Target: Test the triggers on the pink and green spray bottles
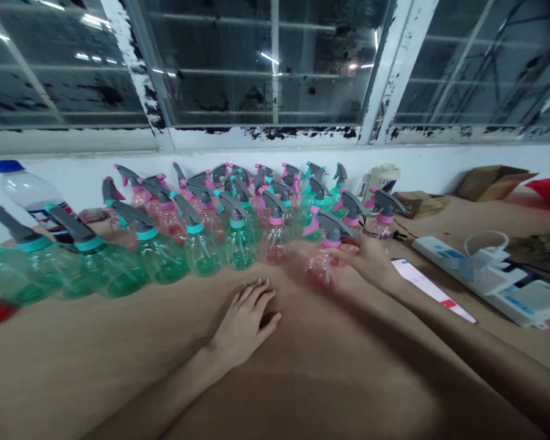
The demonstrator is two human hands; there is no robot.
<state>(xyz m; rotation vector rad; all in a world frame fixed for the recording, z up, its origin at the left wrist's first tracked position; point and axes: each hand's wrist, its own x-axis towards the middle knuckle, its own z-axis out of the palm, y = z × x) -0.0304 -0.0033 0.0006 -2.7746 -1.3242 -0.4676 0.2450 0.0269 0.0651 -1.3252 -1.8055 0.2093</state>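
My right hand (364, 256) is closed around the neck of a pink spray bottle (321, 269) with a grey and pink trigger head. That bottle is slightly blurred, and I cannot tell whether its base touches the table. Flat on the wooden table (275, 379) rests my left hand (245, 321), fingers spread, holding nothing. Just beyond it stand a green spray bottle (241, 247) with a turquoise collar and a pink spray bottle (275, 241). More green and pink ones are crowded in rows behind and to the left.
A clear bottle with a blue cap (32, 189) stands far left. To the right lie a lit phone (428, 287) and a white power strip (481, 278) with plugs. A paper cup (382, 179) and cardboard boxes (490, 182) are by the wall under the windows.
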